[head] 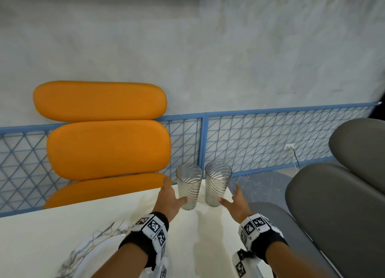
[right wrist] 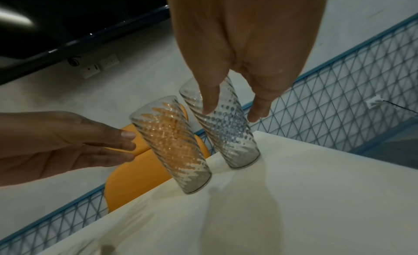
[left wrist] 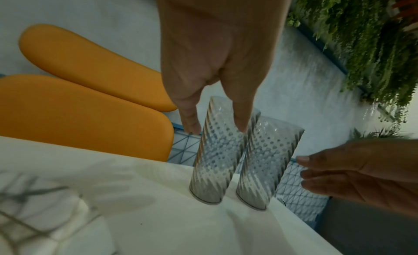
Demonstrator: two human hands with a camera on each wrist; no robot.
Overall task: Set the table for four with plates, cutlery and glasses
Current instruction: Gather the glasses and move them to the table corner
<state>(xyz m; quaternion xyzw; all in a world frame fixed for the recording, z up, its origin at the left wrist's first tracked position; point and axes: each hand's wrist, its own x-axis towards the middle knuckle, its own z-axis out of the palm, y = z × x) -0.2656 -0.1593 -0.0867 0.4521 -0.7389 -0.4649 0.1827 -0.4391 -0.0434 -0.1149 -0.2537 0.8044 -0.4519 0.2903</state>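
Two tall clear swirl-patterned glasses stand upright side by side near the far right corner of the white table [head: 52, 236]. My left hand [head: 176, 191] is spread beside the left glass [head: 189, 186], fingers straight, thumb by its base. My right hand [head: 230, 195] is held the same way beside the right glass [head: 217, 184]. In the left wrist view my left hand [left wrist: 216, 127] straddles the left glass [left wrist: 217, 160]. In the right wrist view my right hand [right wrist: 233, 114] straddles the right glass [right wrist: 228, 130]. Neither hand grips. A marbled white plate [head: 91, 246] lies near me on the left.
An orange padded chair [head: 104, 148] stands behind the table's far edge. A grey padded chair [head: 343, 204] is at the right side. A blue mesh fence [head: 270, 140] runs along the wall. The glasses stand close to the table's edges.
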